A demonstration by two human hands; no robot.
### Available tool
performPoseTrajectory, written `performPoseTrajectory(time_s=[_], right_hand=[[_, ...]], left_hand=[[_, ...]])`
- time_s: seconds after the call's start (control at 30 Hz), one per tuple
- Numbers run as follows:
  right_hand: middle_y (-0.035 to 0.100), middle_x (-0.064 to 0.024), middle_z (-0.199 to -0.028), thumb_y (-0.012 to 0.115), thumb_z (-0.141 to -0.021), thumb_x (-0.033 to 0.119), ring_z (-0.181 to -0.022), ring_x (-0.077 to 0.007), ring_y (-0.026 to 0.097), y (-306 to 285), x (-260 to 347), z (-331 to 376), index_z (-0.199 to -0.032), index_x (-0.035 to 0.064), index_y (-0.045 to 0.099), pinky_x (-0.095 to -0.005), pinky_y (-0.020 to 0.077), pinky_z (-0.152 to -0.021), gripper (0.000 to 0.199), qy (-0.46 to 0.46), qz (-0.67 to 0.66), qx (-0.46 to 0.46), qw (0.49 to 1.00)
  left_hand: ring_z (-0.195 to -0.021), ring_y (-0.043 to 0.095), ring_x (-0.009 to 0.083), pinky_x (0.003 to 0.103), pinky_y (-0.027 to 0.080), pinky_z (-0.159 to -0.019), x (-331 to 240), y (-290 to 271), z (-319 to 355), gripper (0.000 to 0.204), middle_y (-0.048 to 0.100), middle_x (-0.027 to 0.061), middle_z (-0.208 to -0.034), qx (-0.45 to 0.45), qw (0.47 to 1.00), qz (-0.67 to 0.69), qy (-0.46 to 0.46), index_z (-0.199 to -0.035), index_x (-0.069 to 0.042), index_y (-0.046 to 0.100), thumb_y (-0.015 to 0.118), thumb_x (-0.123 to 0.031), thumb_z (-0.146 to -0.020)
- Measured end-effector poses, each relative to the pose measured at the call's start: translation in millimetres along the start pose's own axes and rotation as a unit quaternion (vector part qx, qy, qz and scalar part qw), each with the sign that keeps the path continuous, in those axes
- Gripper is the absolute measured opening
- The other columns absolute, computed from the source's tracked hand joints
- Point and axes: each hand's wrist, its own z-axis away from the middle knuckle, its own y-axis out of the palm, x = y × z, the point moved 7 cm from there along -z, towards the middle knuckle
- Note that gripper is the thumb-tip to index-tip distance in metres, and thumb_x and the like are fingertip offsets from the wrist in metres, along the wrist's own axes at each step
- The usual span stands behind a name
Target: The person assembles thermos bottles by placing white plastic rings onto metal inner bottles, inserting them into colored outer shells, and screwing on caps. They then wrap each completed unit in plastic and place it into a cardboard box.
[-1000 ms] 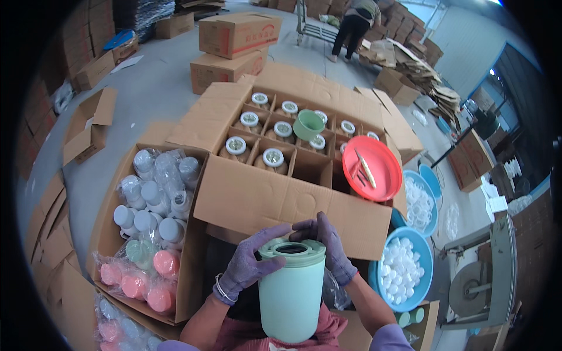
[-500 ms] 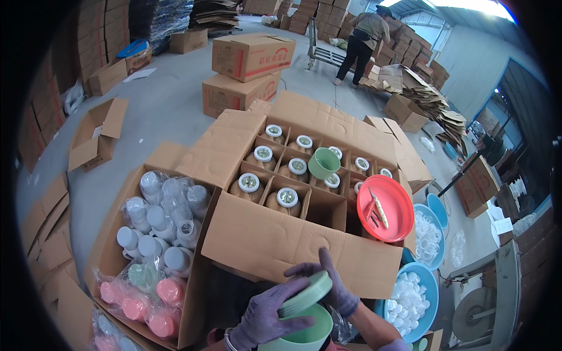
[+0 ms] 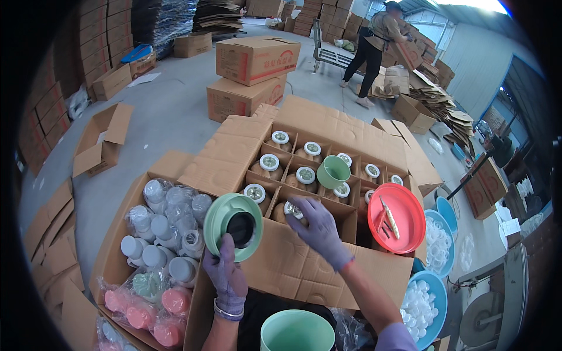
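Note:
My gloved left hand grips the edge of a pale green round plastic collar, tilted so that its dark round opening faces me. Over the divided carton, my gloved right hand reaches with outstretched fingers to a white-rimmed glass flask. The fingertips overlap its rim; whether they touch it is unclear. Several similar flasks stand upright in the other compartments. A small green cup rests on top of them. Below my hands, a green open-topped container stands upright at the lower edge.
Left is a carton with bagged lids and cups. A red basin with a knife lies on the carton's right corner; blue basins of white parts stand beyond. Stacked cartons and a person are farther back.
The green collar has gone left and up in my left hand, away from the green container. My right hand has let go of it and moved to a flask. The distant person has turned.

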Motion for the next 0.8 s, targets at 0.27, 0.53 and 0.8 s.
performPoseTrajectory(time_s=[0.27, 0.53, 0.8], right_hand=[[0.055, -0.0196, -0.116, 0.077, -0.075, 0.029, -0.111, -0.038, 0.054, 27, -65, -17, -0.133, 0.01, 0.047, -0.0459, 0.0455, -0.097, 0.068, 0.062, 0.076, 0.131, 0.987], [0.053, -0.0119, -0.097, 0.081, -0.066, 0.031, -0.094, -0.0322, 0.053, -117, 95, -3, -0.12, 0.01, 0.057, -0.0446, 0.0459, -0.088, 0.063, -0.157, 0.1, -0.068, 0.98], [0.049, -0.0165, -0.136, 0.073, -0.077, 0.044, -0.129, -0.0361, 0.043, -104, 144, 140, -0.126, 0.0144, 0.059, -0.0565, 0.0275, -0.111, 0.058, -0.228, -0.117, 0.106, 0.961]], left_hand=[[-0.118, 0.059, 0.026, 0.046, 0.05, -0.1, 73, 9, 9, 0.043, 0.057, 0.0083, -0.132, 0.135, 0.923, 0.292, -0.212, -0.137, -0.011, 0.047, 0.043, -0.037, -0.103], [-0.124, 0.052, 0.0408, 0.069, 0.04, -0.102, 71, 64, 29, 0.054, 0.043, 0.0146, -0.145, 0.329, 0.785, 0.408, -0.33, -0.146, -0.014, 0.036, 0.041, -0.044, -0.101], [-0.125, 0.05, 0.0232, 0.038, 0.041, -0.106, 73, 36, 66, 0.051, 0.05, 0.0139, -0.138, 0.384, 0.92, -0.067, -0.04, -0.142, 0.0, 0.036, 0.052, -0.017, -0.097]])
